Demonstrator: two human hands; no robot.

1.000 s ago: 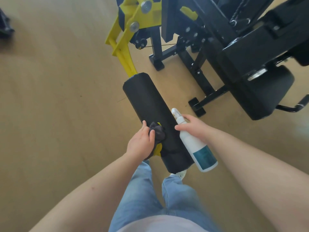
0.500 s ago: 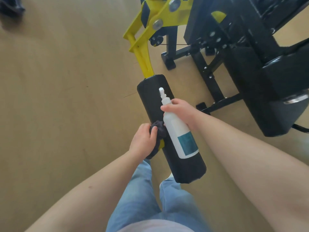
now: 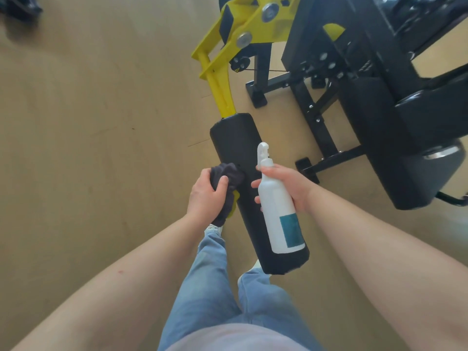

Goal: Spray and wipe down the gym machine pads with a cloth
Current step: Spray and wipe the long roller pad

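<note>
Over the last second the spray bottle [image 3: 277,219] has been carried from the right of the black roller pad [image 3: 235,138] to a place directly above it. It is now seen across the pad's lower right half, in the centre of the frame. It is held in the right hand [image 3: 291,188], whose fingers and thumb are wrapped round its upper body just below the neck. The white nozzle [image 3: 262,150] is aimed toward the top of the frame, along the pad's bare upper stretch. No mist can be seen, and whether a finger is set on the pump cannot be told. The dark cloth [image 3: 229,173] has been drawn from the pad's top face to its left edge. There it is kept bunched in the closed grip of the left hand [image 3: 205,198], touching the pad's side. By this shift the surface ahead of the nozzle has been left uncovered. It is therefore judged that a spray pass is being set up and that wiping will follow. The larger black pad [image 3: 405,183] at the right of the frame appears not yet attended to.
</note>
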